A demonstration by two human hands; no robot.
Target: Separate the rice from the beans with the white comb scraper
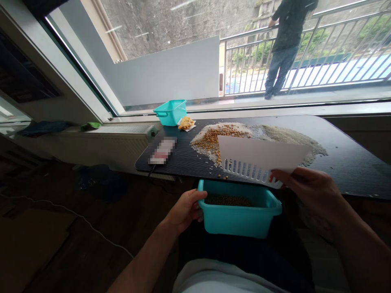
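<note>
My left hand (pixel 187 211) is closed on the left rim of a teal tub (pixel 241 221) held below the black table's (pixel 351 162) front edge; brownish beans lie in the tub's bottom. My right hand (pixel 308 191) grips the right corner of a white slotted basket (pixel 259 160), which rests tilted on the table edge just above the tub. Behind the basket a pile of yellow beans (pixel 214 138) mixed with white rice (pixel 290 136) is spread over the table. A few loose beans lie at the table edge.
A second teal tub (pixel 171 112) and a yellow packet (pixel 186 123) sit at the table's back left, a blurred phone (pixel 162 150) nearer. A radiator (pixel 116 138) stands left. Outside the window a person (pixel 285 44) leans on a balcony railing.
</note>
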